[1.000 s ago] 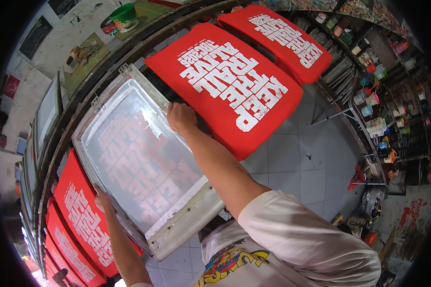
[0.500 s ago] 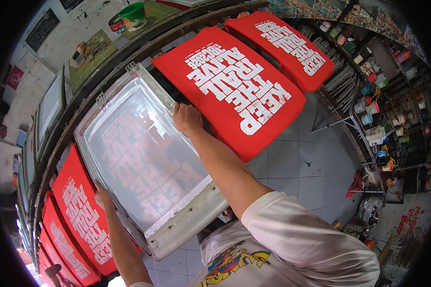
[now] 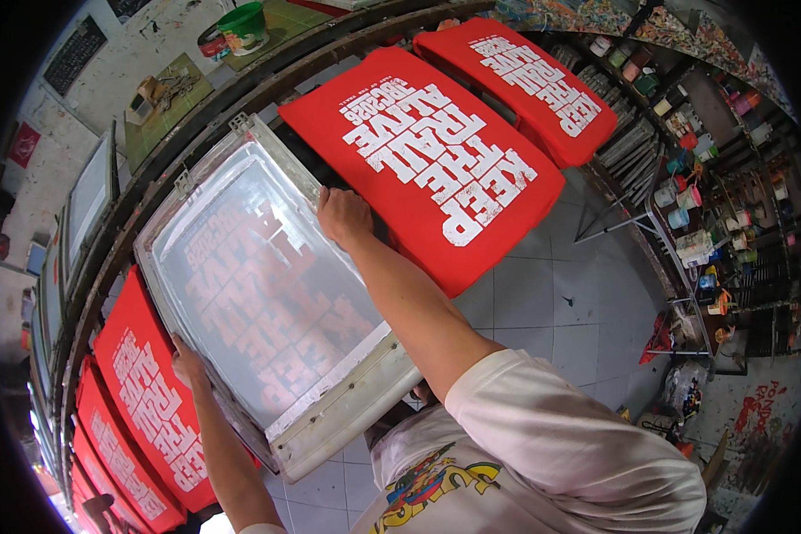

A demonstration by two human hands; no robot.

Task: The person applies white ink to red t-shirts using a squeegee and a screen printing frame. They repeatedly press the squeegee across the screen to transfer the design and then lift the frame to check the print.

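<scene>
A silk screen (image 3: 254, 303) in a pale metal frame lies over a platen at centre, with reversed lettering showing faintly through its mesh. My right hand (image 3: 345, 214) has its fingers curled over the frame's right edge. Lower down on the opposite edge, my left hand (image 3: 187, 363) grips the frame, partly tucked against its side. Red fabric with white block lettering covers the platen (image 3: 331, 125) just right of the screen, and another like it (image 3: 126, 343) sits just left.
More red printed pieces (image 3: 527, 62) continue along the curved rail (image 3: 107, 240). A green bucket (image 3: 243, 31) and more screens (image 3: 89, 200) stand beyond it. On the right are shelves of paint pots (image 3: 685, 200) and a metal stand (image 3: 618, 222). A tiled floor (image 3: 570, 294) lies below.
Both hands keep their hold on the screen. The whole view has shifted slightly, down and then a little back up; nothing has been let go or taken up.
</scene>
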